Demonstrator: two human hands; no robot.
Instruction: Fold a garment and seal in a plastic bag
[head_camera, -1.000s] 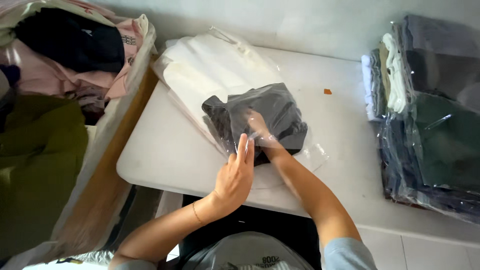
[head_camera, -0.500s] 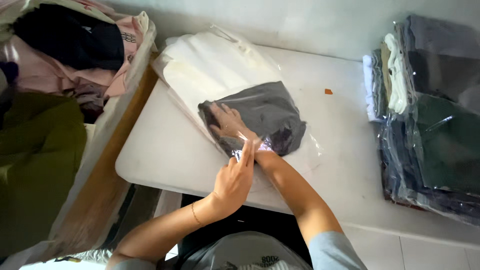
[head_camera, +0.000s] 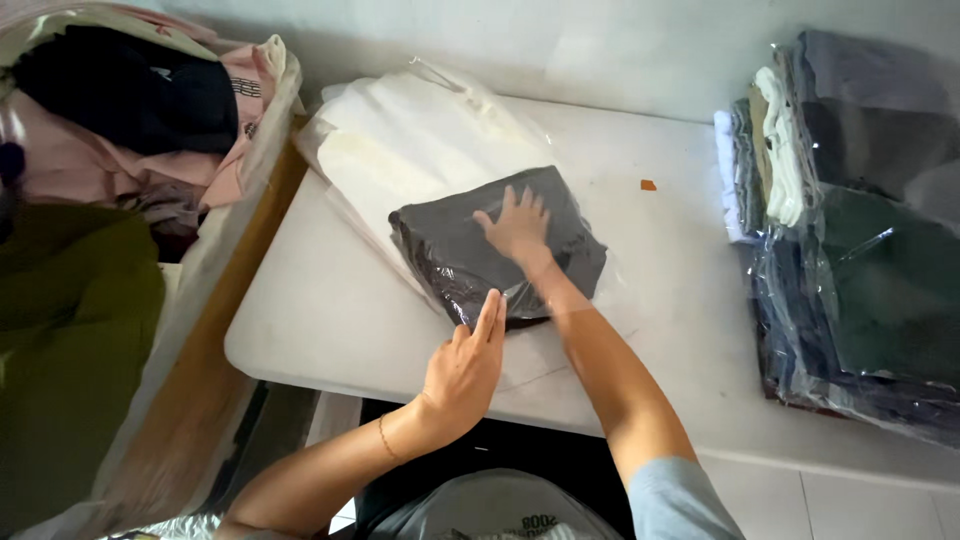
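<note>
- While the right hand (head_camera: 518, 226) lies flat inside a clear plastic bag (head_camera: 560, 300), fingers spread open, palm down on a folded dark grey garment (head_camera: 480, 250), the left hand (head_camera: 465, 370) stands on edge at the bag's near side, fingers straight and together, gripping nothing, fingertips touching the film.
- Garment: soft matte knit, roughly rectangular fold, mid-table, nearer the left edge than the right. Bag film is thin, glossy, wrinkled; its open end trails toward the near edge, around the right forearm.
- Table (head_camera: 330, 320): white, smooth, hard top with a rounded near-left corner.
- Under and behind the garment, toward the far-left corner: a stack of cream folded fabric in clear film (head_camera: 420, 150), film bunched at its far end.
- Along the right edge: a stack of bagged folded clothes (head_camera: 860, 260), dark green, navy, grey and white, shiny crinkled wrap, overhanging the near-right part of the table.
- Small orange scrap (head_camera: 648, 185) on the bare top, between the garment and the right stack, well apart from both.
- Left of the table: a large clear sack of loose clothes (head_camera: 130, 130), pink, black and olive, soft and rumpled. Print on the pink piece is too small to make out.
- Thin bracelet (head_camera: 385, 440) on the left wrist.
</note>
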